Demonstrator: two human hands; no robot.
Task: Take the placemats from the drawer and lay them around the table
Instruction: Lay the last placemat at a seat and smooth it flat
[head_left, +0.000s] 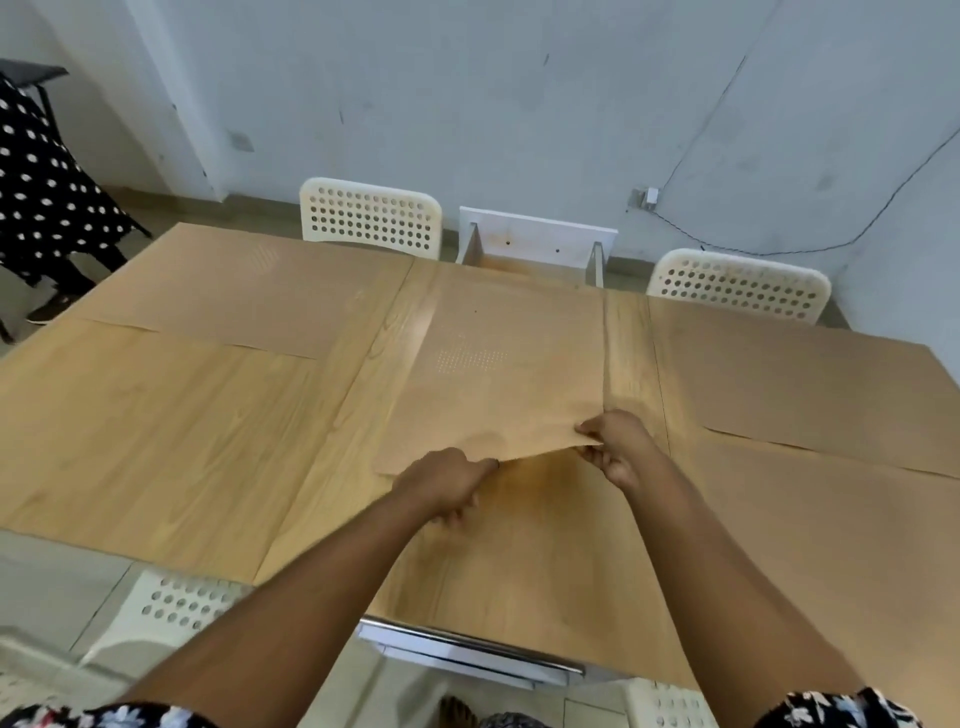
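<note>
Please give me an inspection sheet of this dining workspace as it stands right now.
Surface: wooden table, seams showing between panels.
Job's things: centre placemat with its near edge lifted; left placemat and right placemat lie flat at the far side; far drawer stands open, near drawer partly out.
Clutter: nothing seen on the table.
Hands: left hand and right hand both pinch the centre placemat's near edge.
Cables: a dark cable runs along the wall from a socket.
Surroundings: white perforated chairs, grey wall, polka-dot fabric at left.
</note>
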